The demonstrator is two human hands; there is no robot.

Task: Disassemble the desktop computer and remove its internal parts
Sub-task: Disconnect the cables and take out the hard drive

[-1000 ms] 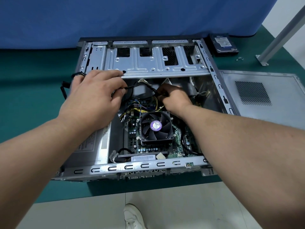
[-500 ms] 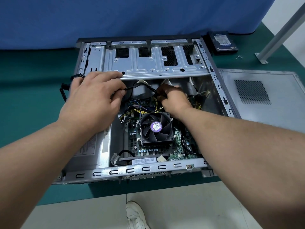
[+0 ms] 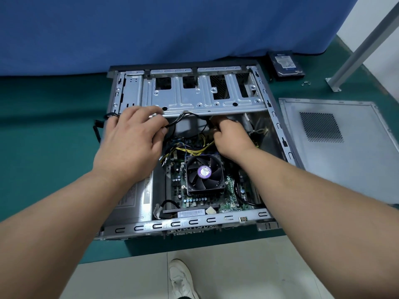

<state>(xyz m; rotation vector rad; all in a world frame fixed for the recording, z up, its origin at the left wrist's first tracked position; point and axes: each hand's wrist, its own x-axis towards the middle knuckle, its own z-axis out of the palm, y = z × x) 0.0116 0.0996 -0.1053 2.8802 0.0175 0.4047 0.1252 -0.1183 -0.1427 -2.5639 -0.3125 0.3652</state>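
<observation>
Computer case (image 3: 278, 126) open — hard drive (image 3: 286, 65), side panel (image 3: 367, 160) beside.

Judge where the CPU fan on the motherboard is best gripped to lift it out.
Probably by the square black frame of the CPU fan, fingers on two opposite outer sides, coming straight down from above. It lies flat and face-up with exposed blades in the middle; cables crowd its far side.

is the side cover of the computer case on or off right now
Off. The side panel lies flat on the green table right of the case, whose fan and motherboard are exposed.
</observation>
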